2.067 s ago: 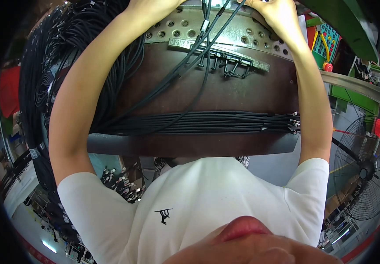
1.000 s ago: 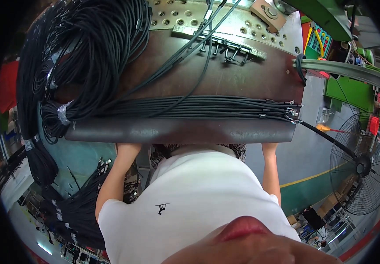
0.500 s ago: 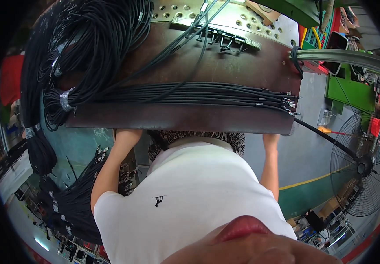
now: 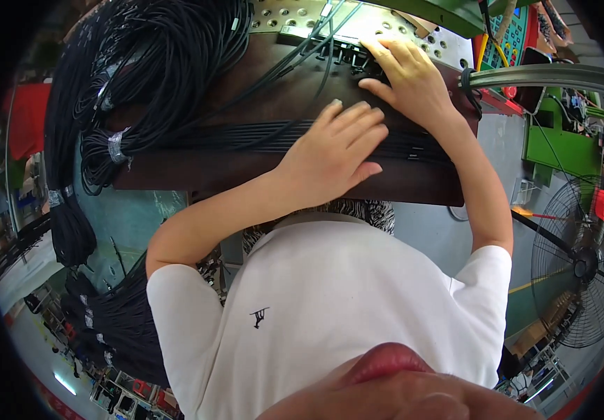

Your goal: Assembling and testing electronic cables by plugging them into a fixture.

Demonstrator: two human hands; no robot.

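Note:
My left hand is open above a row of black cables that lies across the brown board. Its fingers stretch to the upper right, the thumb apart. Further back, my right hand is open too, fingers extended over the right end of a metal fixture with several small dark screws or pegs. Whether its fingertips touch the fixture I cannot tell. Thin cables run from the upper edge past the fixture. My hands hide the fixture's right end and part of the cable row.
A large coil of black cables fills the left of the board, with a plastic wrap round one bundle. Behind is a perforated metal plate. A metal rail juts out at the right, above a black fan. More cables hang lower left.
Both hands have come up from beneath the board's front edge. My left is now over the cable row, my right at the fixture. The view has shifted slightly.

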